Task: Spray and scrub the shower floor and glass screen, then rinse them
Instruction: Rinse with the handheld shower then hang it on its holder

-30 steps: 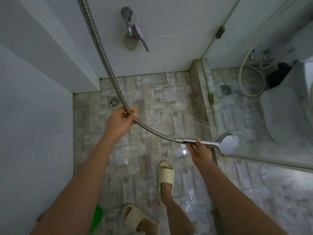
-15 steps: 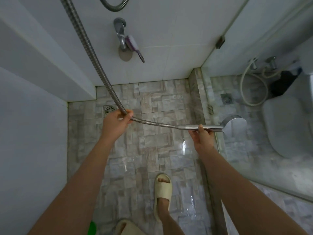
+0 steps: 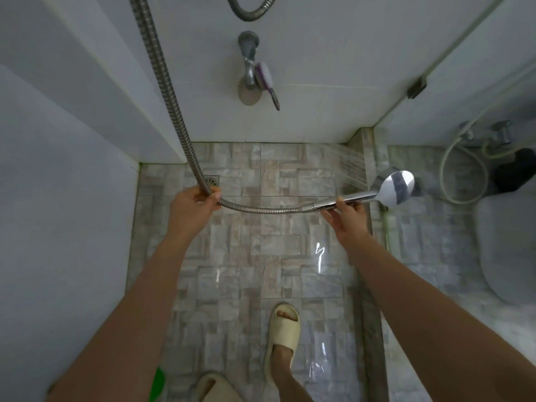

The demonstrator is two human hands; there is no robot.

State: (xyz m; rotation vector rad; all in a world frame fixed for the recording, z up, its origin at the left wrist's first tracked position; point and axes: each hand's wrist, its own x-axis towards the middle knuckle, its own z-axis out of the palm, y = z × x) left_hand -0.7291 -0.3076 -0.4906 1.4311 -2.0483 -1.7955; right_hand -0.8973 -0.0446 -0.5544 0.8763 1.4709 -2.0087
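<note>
moved the shower head point(image 3: 397, 187) farther along the glass screen point(image 3: 435, 256), toward the shower floor's point(image 3: 232, 256) far right corner.

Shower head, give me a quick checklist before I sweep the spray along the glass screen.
1. Grip on shower head: ok, right hand holds its handle.
2. Control of hose: ok, left hand grips it above the shower floor.
3. Water running: ok, spray leaves the head toward the far corner.
4. Water landing on glass screen: cannot tell.
5. Unblocked floor drain: cannot tell, the hose partly hides it.
6. Footing: ok, slipper sits flat on the wet tiles.
</note>
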